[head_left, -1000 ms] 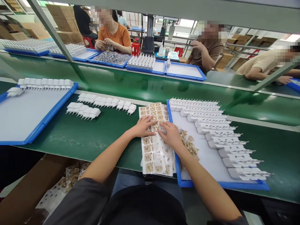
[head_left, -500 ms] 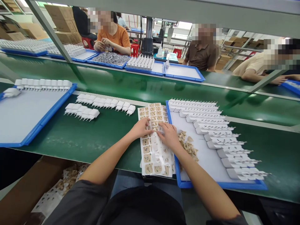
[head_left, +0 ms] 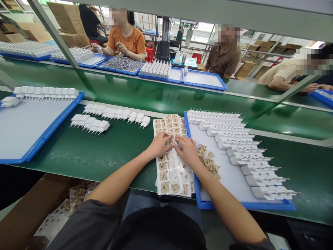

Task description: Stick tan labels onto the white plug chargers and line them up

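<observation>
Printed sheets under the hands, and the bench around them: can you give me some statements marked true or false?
1. The left hand and right hand are both at the tan-and-white printed sheets. True.
2. Tan scraps lie in the left tray. False: the small tan scraps lie in the blue-rimmed white tray on the right.
3. White two-pin plastic plugs lie directly on the green work surface. True.
4. The wearer's sleeves are orange. False: the sleeves are dark grey.

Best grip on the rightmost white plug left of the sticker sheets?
I'd pinch the white plug by its blocky body, coming from above on its right: no plug neighbours that side, and a gap separates it from the sticker sheets. Thin pins point toward the near side; avoid them.
</observation>
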{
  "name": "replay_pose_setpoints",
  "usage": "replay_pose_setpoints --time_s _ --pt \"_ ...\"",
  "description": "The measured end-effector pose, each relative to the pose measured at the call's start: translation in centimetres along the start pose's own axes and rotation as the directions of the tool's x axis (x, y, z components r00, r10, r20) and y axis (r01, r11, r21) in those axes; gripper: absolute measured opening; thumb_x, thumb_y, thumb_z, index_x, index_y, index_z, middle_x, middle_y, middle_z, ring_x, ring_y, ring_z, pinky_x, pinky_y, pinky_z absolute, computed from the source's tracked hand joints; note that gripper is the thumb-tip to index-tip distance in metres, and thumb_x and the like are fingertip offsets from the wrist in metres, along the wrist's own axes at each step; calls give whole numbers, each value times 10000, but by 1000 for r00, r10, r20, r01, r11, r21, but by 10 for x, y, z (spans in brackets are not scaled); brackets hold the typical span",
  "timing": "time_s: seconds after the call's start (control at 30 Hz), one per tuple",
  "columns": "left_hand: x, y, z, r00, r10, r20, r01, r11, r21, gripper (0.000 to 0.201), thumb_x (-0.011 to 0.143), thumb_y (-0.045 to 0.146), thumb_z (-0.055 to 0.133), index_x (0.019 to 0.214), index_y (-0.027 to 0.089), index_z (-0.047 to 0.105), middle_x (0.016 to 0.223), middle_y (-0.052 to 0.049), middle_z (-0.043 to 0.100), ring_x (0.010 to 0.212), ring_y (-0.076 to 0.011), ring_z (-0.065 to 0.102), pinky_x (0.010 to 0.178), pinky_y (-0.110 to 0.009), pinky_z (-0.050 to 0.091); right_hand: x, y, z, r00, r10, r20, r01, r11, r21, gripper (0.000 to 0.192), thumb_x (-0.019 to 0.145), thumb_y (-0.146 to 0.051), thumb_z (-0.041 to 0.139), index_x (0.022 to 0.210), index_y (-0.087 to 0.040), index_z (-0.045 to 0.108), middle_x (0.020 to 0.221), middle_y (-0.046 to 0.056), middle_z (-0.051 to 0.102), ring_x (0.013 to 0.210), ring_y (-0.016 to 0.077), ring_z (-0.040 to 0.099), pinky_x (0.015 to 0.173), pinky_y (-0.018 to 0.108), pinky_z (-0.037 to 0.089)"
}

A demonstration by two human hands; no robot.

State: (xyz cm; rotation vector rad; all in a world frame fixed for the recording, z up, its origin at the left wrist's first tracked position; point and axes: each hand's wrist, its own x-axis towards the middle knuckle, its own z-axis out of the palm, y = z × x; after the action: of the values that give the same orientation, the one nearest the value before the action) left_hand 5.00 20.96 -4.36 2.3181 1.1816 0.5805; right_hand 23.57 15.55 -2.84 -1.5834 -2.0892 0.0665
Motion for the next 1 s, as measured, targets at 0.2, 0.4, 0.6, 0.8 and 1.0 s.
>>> replay_pose_setpoints --time_s 0.2,0.4,0.6,0.8,1.0 --pt "-1 6 -2 1000 13 22 -14 999 33 542 911 435 608 1418 257 547 1283 -123 536 1204 -324 512 1067 -513 427 2 -3 -2 997 -56 -44 50 991 -124 161 955 -245 584 1043 -220 717 1119 55 760 1019 244 654 987 431 370" --pt "-4 13 -12 992 -7 122 0 998 56 596 877 512 639 1424 292 546 1338 -119 504 1244 -344 483 1083 -527 387 6 -2 -4 996 -81 -34 76 987 -141 148 960 -215 571 905 -223 709 1011 55 758 961 237 630 893 399 389" --pt "-2 14 -19 984 -49 172 43 998 38 796 782 638 695 1478 322 473 1361 -115 490 1294 -355 446 1085 -517 366 13 4 -24 994 18 -109 29 909 416 146 950 -319 562 910 -233 673 952 38 724 931 208 642 864 361 475" --pt "-1 9 -24 991 -56 123 58 998 -15 718 791 599 706 1415 286 542 1329 -116 513 1303 -350 455 1111 -510 356 20 44 -57 858 448 -252 -113 643 758 207 855 -420 659 889 -216 662 857 11 681 835 171 628 812 323 494" --pt "37 34 -13 991 126 -46 -123 991 51 460 882 486 648 1271 241 636 1235 -109 589 1209 -317 520 1081 -509 396 16 73 -95 583 664 -468 42 550 834 242 799 -410 709 910 -208 638 896 4 662 851 147 624 796 290 487"
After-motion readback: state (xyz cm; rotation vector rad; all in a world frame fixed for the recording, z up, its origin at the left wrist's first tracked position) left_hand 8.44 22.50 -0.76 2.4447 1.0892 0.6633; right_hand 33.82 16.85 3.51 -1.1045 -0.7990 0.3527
